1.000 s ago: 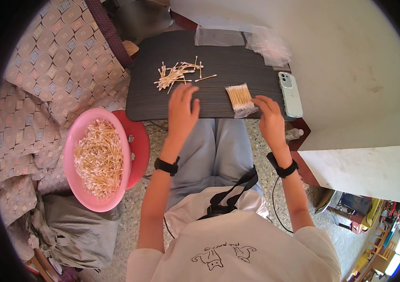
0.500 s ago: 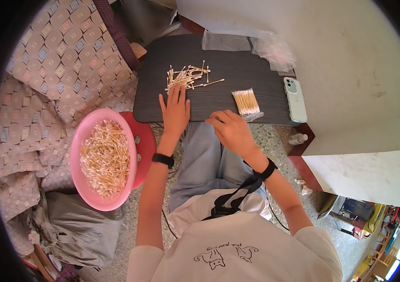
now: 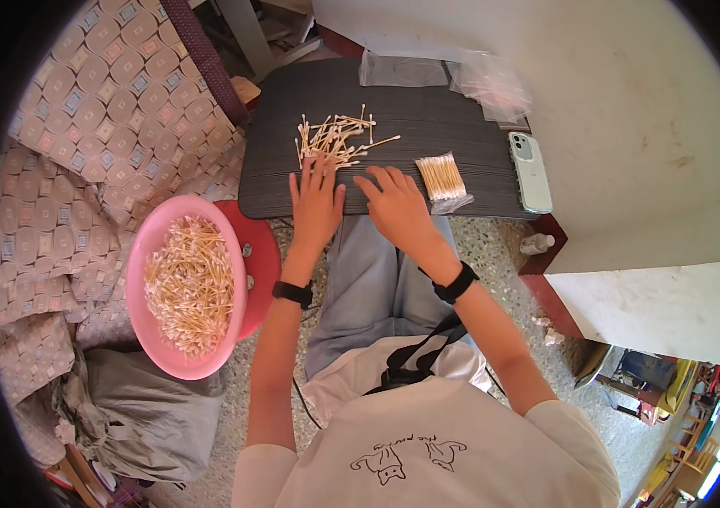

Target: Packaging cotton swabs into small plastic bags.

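Note:
On the dark table point(image 3: 461, 110) lies a loose pile of cotton swabs point(image 3: 339, 138) with wooden sticks and white tips. My left hand point(image 3: 316, 203) lies at the near edge of the pile, its fingers stretched out and the fingertips touching the closest swabs. To its right, my right hand point(image 3: 395, 205) is over the table's near edge with its fingers apart and slightly bent; I see nothing in it. A clear bag packed with a row of cotton swabs point(image 3: 442, 178) lies just right of my right hand.
A pink basin point(image 3: 138, 296) full of loose swabs rests on a red stool point(image 3: 262, 271) at the left. Clear plastic bags point(image 3: 402, 72) lie along the table's far edge. A pale green phone point(image 3: 531, 173) is at the right edge, beside a wall point(image 3: 614, 127).
My right hand has moved left and slightly forward, away from the packed bag and toward the pile. My left hand has stayed by the swabs, almost still.

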`<action>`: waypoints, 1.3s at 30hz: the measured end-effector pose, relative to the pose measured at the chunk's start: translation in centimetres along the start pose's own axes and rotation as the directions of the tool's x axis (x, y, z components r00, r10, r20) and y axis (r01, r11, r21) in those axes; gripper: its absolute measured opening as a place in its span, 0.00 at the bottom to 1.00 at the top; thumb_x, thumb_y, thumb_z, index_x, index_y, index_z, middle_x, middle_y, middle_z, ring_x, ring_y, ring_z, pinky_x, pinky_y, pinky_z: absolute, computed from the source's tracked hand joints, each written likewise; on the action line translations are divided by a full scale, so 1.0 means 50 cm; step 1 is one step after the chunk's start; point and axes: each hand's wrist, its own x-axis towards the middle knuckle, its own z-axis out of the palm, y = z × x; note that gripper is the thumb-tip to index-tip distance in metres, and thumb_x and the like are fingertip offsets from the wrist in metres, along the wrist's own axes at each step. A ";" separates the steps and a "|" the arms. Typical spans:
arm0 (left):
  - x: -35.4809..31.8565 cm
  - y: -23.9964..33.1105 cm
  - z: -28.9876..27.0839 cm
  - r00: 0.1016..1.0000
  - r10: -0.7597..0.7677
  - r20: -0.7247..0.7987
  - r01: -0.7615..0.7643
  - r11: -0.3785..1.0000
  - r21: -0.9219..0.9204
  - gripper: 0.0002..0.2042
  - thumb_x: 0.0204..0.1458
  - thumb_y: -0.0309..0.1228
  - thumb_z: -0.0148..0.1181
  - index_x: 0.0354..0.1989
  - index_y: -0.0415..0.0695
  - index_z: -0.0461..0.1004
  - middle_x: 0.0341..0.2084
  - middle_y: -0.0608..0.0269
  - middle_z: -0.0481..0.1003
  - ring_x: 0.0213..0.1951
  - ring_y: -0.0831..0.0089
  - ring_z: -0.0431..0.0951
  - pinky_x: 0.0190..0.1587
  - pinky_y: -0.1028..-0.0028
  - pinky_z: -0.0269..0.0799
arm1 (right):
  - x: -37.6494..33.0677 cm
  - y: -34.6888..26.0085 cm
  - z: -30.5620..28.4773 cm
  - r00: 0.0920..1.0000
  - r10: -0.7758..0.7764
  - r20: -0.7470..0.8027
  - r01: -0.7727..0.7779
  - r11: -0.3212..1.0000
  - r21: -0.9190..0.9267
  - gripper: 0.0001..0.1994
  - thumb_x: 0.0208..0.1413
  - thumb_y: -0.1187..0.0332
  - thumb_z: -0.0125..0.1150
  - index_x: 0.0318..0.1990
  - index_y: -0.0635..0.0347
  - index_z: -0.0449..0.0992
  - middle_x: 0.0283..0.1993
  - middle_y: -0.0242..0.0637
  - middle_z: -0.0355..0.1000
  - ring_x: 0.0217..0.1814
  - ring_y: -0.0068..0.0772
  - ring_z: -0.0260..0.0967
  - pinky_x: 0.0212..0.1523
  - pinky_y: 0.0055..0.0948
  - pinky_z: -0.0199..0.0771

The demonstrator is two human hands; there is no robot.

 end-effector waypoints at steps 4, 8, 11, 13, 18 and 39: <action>-0.013 0.029 0.003 0.995 0.079 0.067 -0.071 0.991 -0.110 0.25 0.60 0.34 0.49 0.66 0.42 0.58 0.69 0.56 0.54 0.70 0.59 0.50 0.68 0.50 0.46 | 0.005 0.005 0.045 0.998 0.053 0.022 -0.054 0.998 0.023 0.29 0.46 0.75 0.60 0.60 0.61 0.66 0.61 0.42 0.64 0.62 0.45 0.62 0.58 0.39 0.63; -0.029 0.042 -0.009 0.986 0.126 0.107 -0.114 0.987 -0.111 0.26 0.61 0.35 0.47 0.67 0.40 0.57 0.68 0.56 0.55 0.70 0.59 0.50 0.68 0.53 0.47 | 0.001 0.027 0.081 0.992 0.061 0.111 -0.064 0.998 0.020 0.32 0.51 0.74 0.57 0.66 0.59 0.58 0.69 0.42 0.57 0.70 0.45 0.55 0.66 0.42 0.58; -0.032 0.040 -0.014 0.985 0.144 0.096 -0.130 0.983 -0.131 0.25 0.61 0.34 0.47 0.66 0.40 0.58 0.68 0.56 0.56 0.70 0.58 0.51 0.68 0.55 0.48 | -0.013 0.042 0.093 0.992 0.070 0.106 -0.072 0.997 0.023 0.29 0.53 0.75 0.55 0.65 0.60 0.60 0.69 0.41 0.58 0.70 0.43 0.55 0.67 0.42 0.56; -0.033 0.032 -0.016 0.987 0.139 0.082 -0.124 0.979 -0.163 0.25 0.60 0.33 0.48 0.66 0.40 0.59 0.67 0.56 0.57 0.70 0.58 0.52 0.68 0.56 0.48 | -0.015 0.047 0.093 0.994 0.067 0.090 -0.072 0.996 0.045 0.28 0.52 0.75 0.54 0.63 0.62 0.63 0.68 0.40 0.60 0.70 0.42 0.56 0.68 0.41 0.56; -0.027 0.027 -0.020 0.995 0.086 -0.044 -0.094 0.960 -0.263 0.22 0.59 0.29 0.51 0.63 0.41 0.63 0.64 0.54 0.62 0.67 0.56 0.58 0.66 0.59 0.52 | -0.012 0.053 0.064 0.994 0.083 0.071 -0.093 0.984 0.153 0.19 0.51 0.78 0.54 0.53 0.64 0.73 0.61 0.40 0.68 0.64 0.41 0.63 0.63 0.38 0.63; -0.010 0.015 -0.009 0.995 0.066 -0.072 -0.090 0.908 -0.408 0.17 0.57 0.23 0.53 0.55 0.40 0.69 0.56 0.50 0.66 0.59 0.51 0.65 0.61 0.60 0.62 | 0.038 0.057 0.059 0.961 0.247 -0.128 -0.208 0.943 0.260 0.07 0.49 0.76 0.59 0.37 0.58 0.78 0.37 0.35 0.74 0.47 0.41 0.69 0.49 0.39 0.70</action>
